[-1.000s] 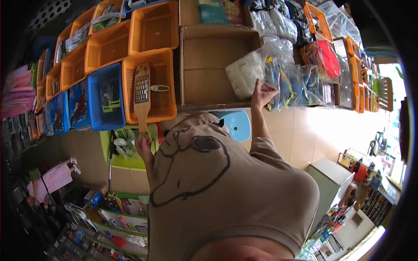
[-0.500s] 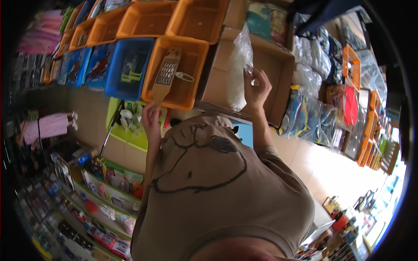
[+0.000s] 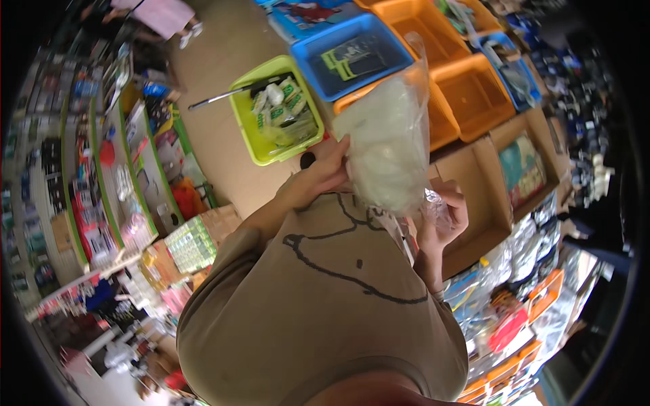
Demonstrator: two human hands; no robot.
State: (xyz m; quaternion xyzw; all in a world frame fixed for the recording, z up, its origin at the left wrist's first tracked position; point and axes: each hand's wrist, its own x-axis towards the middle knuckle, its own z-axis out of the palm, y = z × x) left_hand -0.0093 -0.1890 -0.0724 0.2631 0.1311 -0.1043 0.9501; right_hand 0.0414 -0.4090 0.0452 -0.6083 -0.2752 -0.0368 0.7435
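Note:
A clear plastic bag (image 3: pixel 386 145) of whitish contents is held up in front of me; what is inside cannot be made out. My left hand (image 3: pixel 332 168) grips its left edge, thumb on the near side and the fingers partly behind it. Closed on crumpled clear plastic at the bag's lower right is my right hand (image 3: pixel 443 213). Behind the bag, an orange basket (image 3: pixel 441 122) is largely covered, and its contents are hidden. An open cardboard box (image 3: pixel 474 203) stands just beyond my right hand.
Left of the bag, a lime-green bin (image 3: pixel 261 152) on the floor holds packets and a dark-handled rod (image 3: pixel 217 101). A blue basket (image 3: pixel 318 51) and more orange baskets (image 3: pixel 477 88) line the far side. Stocked shelves (image 3: pixel 101 176) rise at left; a person in pink (image 3: pixel 159 17) stands far left.
My view has turned. The bag has come up out of the box area toward my chest. My left hand has left the flat metal grater and now holds the bag too.

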